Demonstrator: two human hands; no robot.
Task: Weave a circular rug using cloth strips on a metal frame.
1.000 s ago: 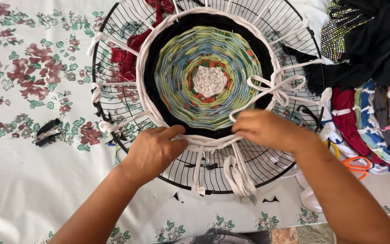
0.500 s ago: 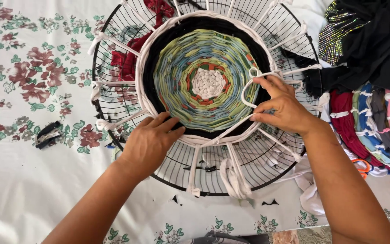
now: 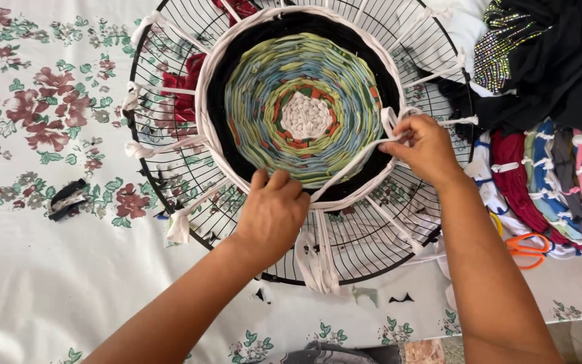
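We press our left hand flat on the lower edge of the round woven mat strung inside the wire fan guard. Our right hand pinches a white fabric strip at the mat's right rim. Orange-handled scissors lie on the floral worktop beside folded cloth bundles.

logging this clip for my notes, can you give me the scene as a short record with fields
setting: table with a white floral cloth
main thing: round woven mat, black rim, green and blue rings, white centre, tied with white strips to a black wire fan guard
left hand: left hand pressing on the mat's lower edge
right hand: right hand pinching a white fabric strip pulled taut across the mat
right side: coloured fabric bundles, orange scissors, dark beaded cloth
left side: small black clip
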